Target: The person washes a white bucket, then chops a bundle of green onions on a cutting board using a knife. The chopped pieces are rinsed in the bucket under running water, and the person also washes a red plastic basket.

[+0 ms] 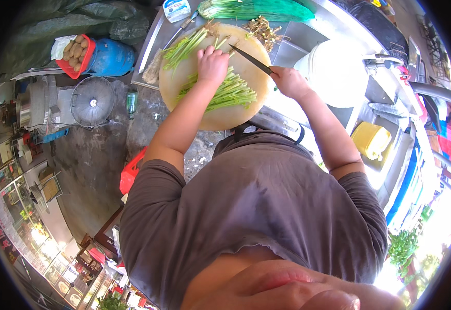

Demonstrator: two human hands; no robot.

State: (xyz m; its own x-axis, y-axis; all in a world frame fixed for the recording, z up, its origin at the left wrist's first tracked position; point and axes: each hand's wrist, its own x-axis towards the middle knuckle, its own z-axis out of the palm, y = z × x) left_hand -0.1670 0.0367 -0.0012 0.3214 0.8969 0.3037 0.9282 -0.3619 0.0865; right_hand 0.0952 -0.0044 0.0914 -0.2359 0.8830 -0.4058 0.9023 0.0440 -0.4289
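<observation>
A round, pale cutting board lies before me on a metal counter. My left hand presses down over it, its fingers curled on a few green stalks whose root ends poke out beyond. The handle of a knife is in my right hand. Its dark blade slants across the board's right part, the tip near the root ends. Trimmed green stalks are heaped below my left hand, partly hidden by the forearm. Another bunch with roots rests at the upper left of the board.
Cut-off roots lie at the board's upper right edge. A green net bag of stalks is behind it. A white bucket stands right, a yellow jug lower right. A scrubbing brush lies at the left edge.
</observation>
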